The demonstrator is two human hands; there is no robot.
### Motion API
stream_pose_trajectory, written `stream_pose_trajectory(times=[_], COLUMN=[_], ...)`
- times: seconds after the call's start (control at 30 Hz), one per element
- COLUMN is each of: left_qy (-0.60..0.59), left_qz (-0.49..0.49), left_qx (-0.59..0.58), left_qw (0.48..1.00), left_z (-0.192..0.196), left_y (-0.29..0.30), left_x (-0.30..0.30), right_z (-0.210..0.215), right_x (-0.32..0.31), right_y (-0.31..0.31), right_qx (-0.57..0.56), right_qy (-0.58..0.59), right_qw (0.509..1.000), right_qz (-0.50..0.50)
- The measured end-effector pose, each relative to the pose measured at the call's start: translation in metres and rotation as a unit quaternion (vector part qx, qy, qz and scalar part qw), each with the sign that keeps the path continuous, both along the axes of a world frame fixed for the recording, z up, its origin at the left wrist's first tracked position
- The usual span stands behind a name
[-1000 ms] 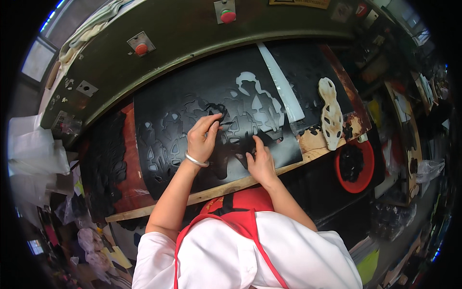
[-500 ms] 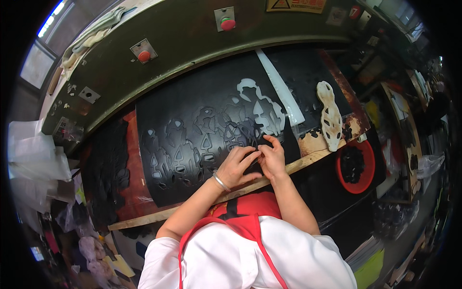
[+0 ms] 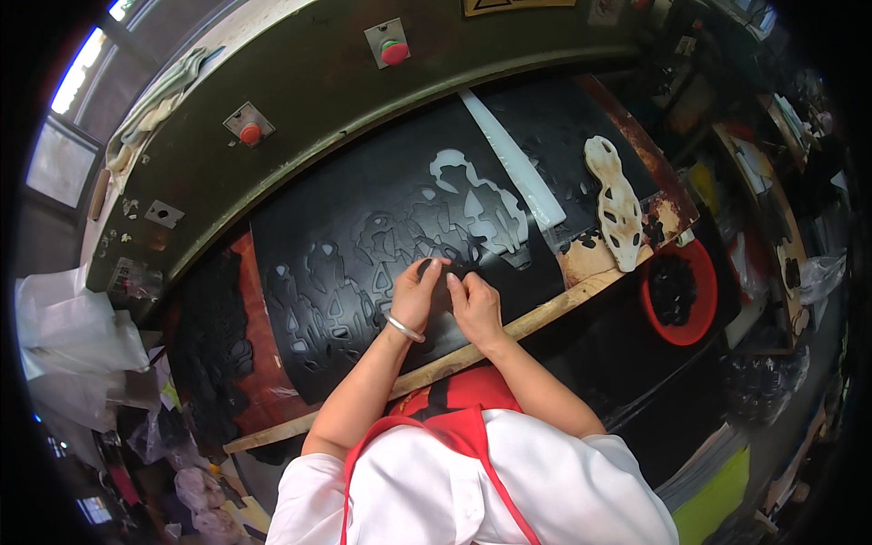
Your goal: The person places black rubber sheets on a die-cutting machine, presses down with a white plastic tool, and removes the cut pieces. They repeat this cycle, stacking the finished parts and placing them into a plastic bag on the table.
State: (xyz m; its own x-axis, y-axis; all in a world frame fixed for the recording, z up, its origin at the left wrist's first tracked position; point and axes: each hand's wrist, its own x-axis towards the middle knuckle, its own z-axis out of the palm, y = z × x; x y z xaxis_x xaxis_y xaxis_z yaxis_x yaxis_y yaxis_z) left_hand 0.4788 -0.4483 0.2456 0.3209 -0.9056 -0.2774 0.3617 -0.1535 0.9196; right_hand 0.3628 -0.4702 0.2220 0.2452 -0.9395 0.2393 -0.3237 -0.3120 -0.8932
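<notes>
Both hands are closed at a black cut-out piece [image 3: 458, 270], thin and dark, above a large black sheet [image 3: 341, 204]. My left hand [image 3: 414, 295], with a silver bangle at its wrist, pinches the piece at one side. My right hand [image 3: 477, 307] grips it at the other, thumb and fingers drawn together. Rows of sole-shaped outlines with small holes are cut into the sheet. Just beyond my hands, an open sole-shaped gap [image 3: 451, 167] shows a paler surface beneath. The piece's full outline is hidden by my fingers.
A white strip [image 3: 513, 159] lies across the sheet's right part. Farther right rests a cream sole-shaped form [image 3: 619, 209]. A red basket [image 3: 711, 289] holds black scraps. A wooden edge [image 3: 536, 322] runs in front; a green machine beam [image 3: 313, 77] with red buttons stands behind.
My hands have shifted slightly left and come upright, with the black piece now showing between them. The whole view has tilted and moved a little.
</notes>
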Motion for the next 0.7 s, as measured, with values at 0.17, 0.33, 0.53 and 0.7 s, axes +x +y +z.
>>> stream_pose_trajectory(times=[0.17, 0.33, 0.53, 0.7], left_qy=[-0.005, -0.064, -0.259, -0.494], left_qz=[0.184, 0.32, 0.294, 0.161], left_qx=[-0.031, -0.249, -0.256, -0.226], left_qw=[0.983, 0.912, 0.884, 0.824], left_z=[0.035, 0.172, 0.288, 0.274], left_y=[-0.045, -0.1, -0.086, -0.049], left_x=[0.036, 0.193, 0.273, 0.247], right_z=[-0.02, -0.028, -0.018, 0.005], right_x=[-0.009, -0.018, -0.023, -0.022], right_y=[0.006, 0.002, 0.002, -0.009], right_qx=[-0.032, -0.001, 0.06, 0.255], right_qy=[-0.095, -0.07, -0.042, -0.088], right_qw=[0.995, 0.998, 0.995, 0.917], right_qz=[0.026, 0.007, 0.062, 0.294])
